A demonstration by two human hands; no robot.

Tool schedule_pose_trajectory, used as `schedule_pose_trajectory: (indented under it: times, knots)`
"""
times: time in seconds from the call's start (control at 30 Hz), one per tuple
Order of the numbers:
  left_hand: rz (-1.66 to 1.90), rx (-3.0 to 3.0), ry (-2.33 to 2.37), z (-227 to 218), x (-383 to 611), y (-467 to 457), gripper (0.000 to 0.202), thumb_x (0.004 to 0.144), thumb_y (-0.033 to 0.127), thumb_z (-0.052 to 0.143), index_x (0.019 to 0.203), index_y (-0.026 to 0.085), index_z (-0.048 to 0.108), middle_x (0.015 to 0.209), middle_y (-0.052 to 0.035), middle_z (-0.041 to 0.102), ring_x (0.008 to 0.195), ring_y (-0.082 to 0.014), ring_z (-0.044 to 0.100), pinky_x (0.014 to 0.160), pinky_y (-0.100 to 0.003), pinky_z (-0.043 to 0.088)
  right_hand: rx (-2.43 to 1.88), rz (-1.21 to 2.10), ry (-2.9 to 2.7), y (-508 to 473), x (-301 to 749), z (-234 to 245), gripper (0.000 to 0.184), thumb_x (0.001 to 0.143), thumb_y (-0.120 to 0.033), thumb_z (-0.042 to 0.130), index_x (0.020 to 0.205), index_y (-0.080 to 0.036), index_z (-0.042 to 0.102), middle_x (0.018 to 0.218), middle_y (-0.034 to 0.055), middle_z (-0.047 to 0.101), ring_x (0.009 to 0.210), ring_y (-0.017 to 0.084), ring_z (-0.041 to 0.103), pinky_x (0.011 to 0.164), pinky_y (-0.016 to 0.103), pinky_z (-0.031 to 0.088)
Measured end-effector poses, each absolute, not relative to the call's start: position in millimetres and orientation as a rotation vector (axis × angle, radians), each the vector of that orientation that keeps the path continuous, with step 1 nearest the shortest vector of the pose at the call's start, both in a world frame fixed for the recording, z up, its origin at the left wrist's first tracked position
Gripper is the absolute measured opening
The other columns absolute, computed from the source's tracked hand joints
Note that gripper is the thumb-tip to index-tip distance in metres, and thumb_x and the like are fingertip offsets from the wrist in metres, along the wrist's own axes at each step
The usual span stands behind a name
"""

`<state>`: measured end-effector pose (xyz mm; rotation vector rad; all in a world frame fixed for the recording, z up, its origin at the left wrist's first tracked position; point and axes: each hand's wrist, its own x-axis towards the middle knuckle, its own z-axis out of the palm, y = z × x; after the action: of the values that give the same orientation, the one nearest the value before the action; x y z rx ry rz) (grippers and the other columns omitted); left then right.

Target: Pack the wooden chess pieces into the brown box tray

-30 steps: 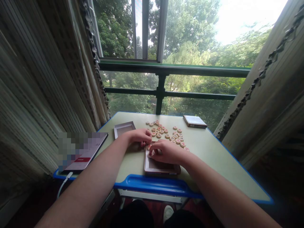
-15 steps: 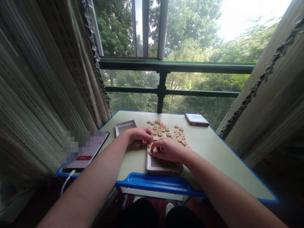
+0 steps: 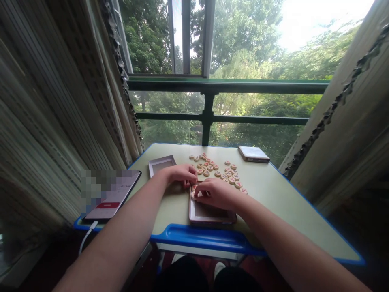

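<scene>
A shallow brown tray [image 3: 212, 217] lies near the front edge of the pale green desk [image 3: 273, 194]. My right hand [image 3: 216, 193] rests over the tray's far left corner, fingertips pinched on a round wooden game piece [image 3: 193, 188] there. My left hand [image 3: 180, 175] sits curled on the desk just left of that corner, fingertips close to the same piece; whether it holds anything is hidden. Several round wooden pieces [image 3: 217, 169] with red or dark marks lie scattered beyond both hands.
A grey box lid [image 3: 162, 165] lies at the desk's back left, a small closed box [image 3: 253, 154] at the back right. A phone [image 3: 112, 195] with a cable sits at the front left corner. The desk has a blue front lip [image 3: 200, 238]. Curtains flank a railed window.
Both hands stay at the tray's far left corner. My right fingers have shifted slightly towards the corner piece. The view has drifted a little, nothing else moved.
</scene>
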<state>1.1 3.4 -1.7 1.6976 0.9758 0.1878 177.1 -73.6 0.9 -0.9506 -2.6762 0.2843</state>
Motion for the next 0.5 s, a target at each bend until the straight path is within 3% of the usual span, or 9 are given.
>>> schedule_pose_trajectory:
  times: [0.27, 0.4, 0.5]
  knots:
    - [0.184, 1.686, 0.991, -3.5, 1.7, 4.5, 0.009, 0.059, 0.018, 0.057, 0.067, 0.014, 0.058, 0.051, 0.0035, 0.056, 0.044, -0.0073, 0.052, 0.045, -0.017, 0.043, -1.009, 0.276, -2.613, -72.1, 180.1, 3.2, 0.014, 0.072, -0.022, 0.060, 0.084, -0.022, 0.069, 0.062, -0.0015, 0.062, 0.054, 0.009, 0.048, 0.055, 0.020, 0.034]
    - [0.210, 1.658, 0.965, -2.7, 0.8, 3.9, 0.011, 0.057, 0.017, 0.060, 0.068, 0.013, 0.059, 0.054, 0.0021, 0.058, 0.045, -0.0065, 0.052, 0.044, -0.016, 0.042, -1.203, 0.101, -2.358, -59.3, 190.7, 3.0, 0.013, 0.073, -0.022, 0.056, 0.075, -0.021, 0.069, 0.059, -0.0007, 0.061, 0.052, 0.009, 0.048, 0.054, 0.021, 0.033]
    - [0.225, 1.649, 0.971, -4.1, -0.5, 5.1, 0.014, 0.058, 0.020, 0.061, 0.070, 0.013, 0.062, 0.055, 0.0008, 0.059, 0.045, -0.0080, 0.053, 0.043, -0.017, 0.042, -1.410, -0.046, -2.061, -45.6, 207.7, 4.4, 0.018, 0.076, -0.029, 0.053, 0.078, -0.021, 0.069, 0.056, -0.0003, 0.061, 0.051, 0.010, 0.049, 0.053, 0.022, 0.033]
